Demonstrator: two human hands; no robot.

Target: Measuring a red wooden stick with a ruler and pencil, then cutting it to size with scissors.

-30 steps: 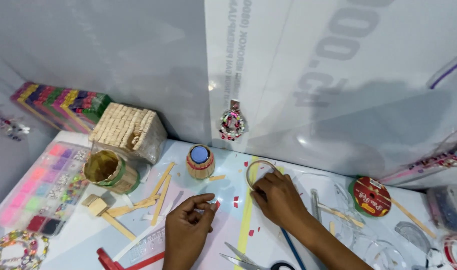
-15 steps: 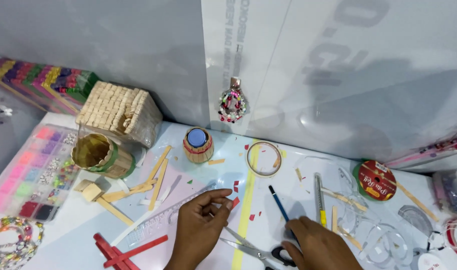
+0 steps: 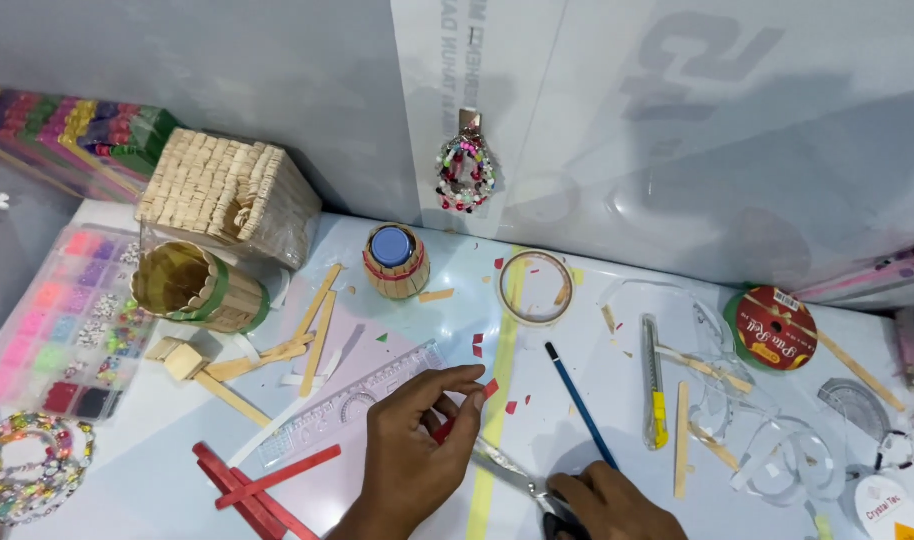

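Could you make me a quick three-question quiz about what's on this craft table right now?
1. True or false: the left hand pinches a small red piece.
2. What does the right hand rest on? A) scissors B) tape ring C) clear ruler
3. What colour is the pencil?

Key: 1 true; 2 A; 3 blue.
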